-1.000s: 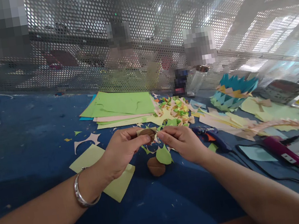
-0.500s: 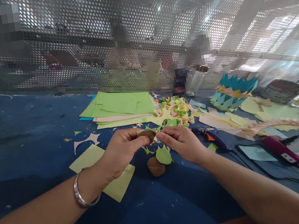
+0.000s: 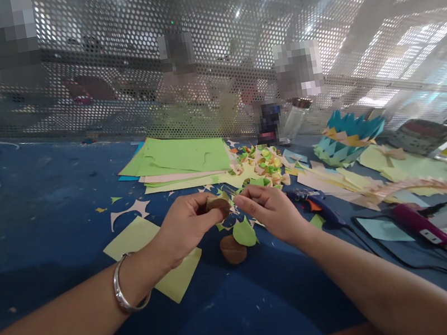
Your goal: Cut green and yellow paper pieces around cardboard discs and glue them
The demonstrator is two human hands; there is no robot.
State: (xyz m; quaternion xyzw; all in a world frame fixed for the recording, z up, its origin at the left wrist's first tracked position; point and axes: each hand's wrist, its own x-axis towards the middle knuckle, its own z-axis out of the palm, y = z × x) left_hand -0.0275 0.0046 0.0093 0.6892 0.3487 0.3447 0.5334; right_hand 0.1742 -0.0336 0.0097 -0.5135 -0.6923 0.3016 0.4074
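Note:
My left hand (image 3: 187, 218), wearing a silver bangle, pinches a brown paper piece (image 3: 218, 207) between thumb and fingers. Close on its right, the fingers of my right hand (image 3: 270, 211) are pinched together; a thin strip shows by their tips, too small to name. A narrow gap separates the right fingertips from the brown piece. Below the hands, another brown paper piece (image 3: 233, 250) lies on the blue table, partly under a round green paper piece (image 3: 244, 233). A pale yellow-green sheet (image 3: 177, 279) is partly hidden beneath my left forearm.
Stacked green sheets (image 3: 187, 153) lie ahead, beside a heap of small curled paper pieces (image 3: 267, 159). To the right are a blue glue gun (image 3: 323, 205), a magenta power strip (image 3: 425, 226) with black cables, and a zigzag-edged paper ring (image 3: 344, 140). A perforated metal screen (image 3: 120, 104) stands behind.
The hands have drawn slightly apart, and the brown piece in my left hand has tilted, showing more of its surface. Things on the table have stayed put.

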